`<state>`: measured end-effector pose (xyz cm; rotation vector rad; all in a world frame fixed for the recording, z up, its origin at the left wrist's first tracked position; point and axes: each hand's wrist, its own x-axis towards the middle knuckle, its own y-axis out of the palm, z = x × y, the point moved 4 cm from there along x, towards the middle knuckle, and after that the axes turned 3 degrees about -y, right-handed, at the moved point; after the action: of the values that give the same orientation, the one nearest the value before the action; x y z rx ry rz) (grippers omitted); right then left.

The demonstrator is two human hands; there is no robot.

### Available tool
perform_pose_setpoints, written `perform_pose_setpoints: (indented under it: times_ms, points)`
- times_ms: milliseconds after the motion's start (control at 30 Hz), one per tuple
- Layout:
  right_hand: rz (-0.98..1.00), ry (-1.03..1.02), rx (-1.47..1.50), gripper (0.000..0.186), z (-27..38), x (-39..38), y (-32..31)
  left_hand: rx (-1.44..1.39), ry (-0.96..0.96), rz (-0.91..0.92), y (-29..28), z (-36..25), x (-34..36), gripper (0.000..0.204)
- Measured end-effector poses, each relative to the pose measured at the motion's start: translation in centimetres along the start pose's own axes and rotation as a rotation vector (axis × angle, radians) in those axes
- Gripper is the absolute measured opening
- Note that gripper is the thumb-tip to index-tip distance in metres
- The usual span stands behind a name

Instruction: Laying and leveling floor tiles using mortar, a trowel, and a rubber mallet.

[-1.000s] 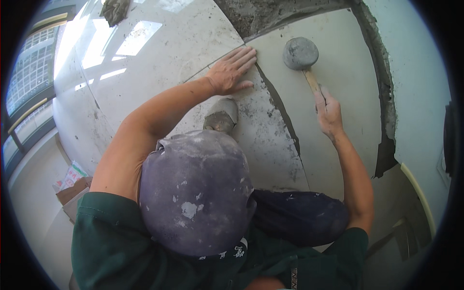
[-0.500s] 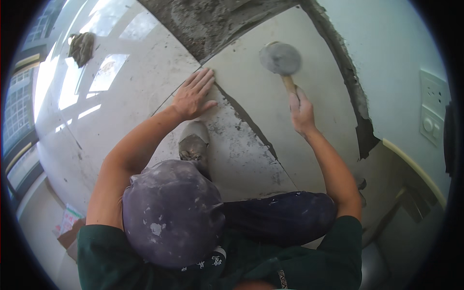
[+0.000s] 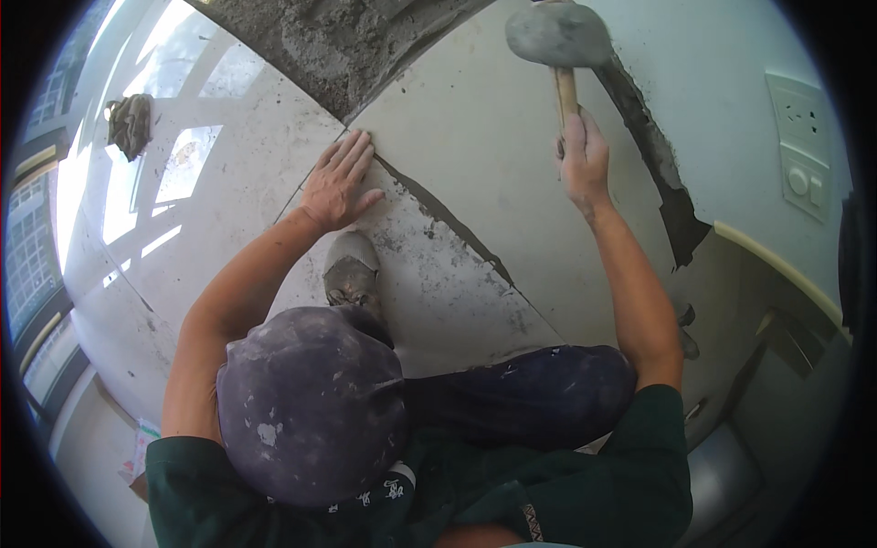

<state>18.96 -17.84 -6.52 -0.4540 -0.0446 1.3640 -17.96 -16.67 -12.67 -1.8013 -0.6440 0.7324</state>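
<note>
My right hand (image 3: 585, 157) grips the wooden handle of a mallet (image 3: 559, 35) with a broad grey head, raised over the far right part of a large pale floor tile (image 3: 512, 173). Flat on the floor, fingers stretched out, my left hand (image 3: 340, 183) rests at the corner where this tile meets the neighbouring tile (image 3: 228, 164). A strip of grey mortar (image 3: 448, 219) runs along the tile's near left edge, beside my left hand. My shoe (image 3: 352, 265) stands just below that hand.
Rough wet mortar (image 3: 329, 55) covers the floor beyond the tiles, and a mortar-filled gap (image 3: 653, 146) follows the right wall. A dirty rag (image 3: 130, 126) lies on the left tiles. Sockets (image 3: 801, 137) sit on the right wall. My bent knee (image 3: 585, 384) is near the tile.
The mallet in my right hand has moved up and away, toward the far right. My left hand stays flat at the tile corner. The whole view has shifted slightly.
</note>
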Motion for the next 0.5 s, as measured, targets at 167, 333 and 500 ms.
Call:
perform_pose_setpoints:
  times_ms: [167,333,500]
  points:
    - [-0.06,-0.026,-0.307,0.038,-5.2,0.6,-1.8,-0.062,0.032,-0.024,-0.1,-0.6,0.8,0.077]
    - [-0.047,-0.069,-0.039,0.038,1.1,0.3,-0.6,-0.011,-0.009,-0.007,-0.1,-0.3,-0.2,0.078]
    - [0.017,-0.046,-0.193,0.036,-4.0,0.7,-1.1,-0.045,0.028,-0.039,0.0,-0.5,0.5,0.075]
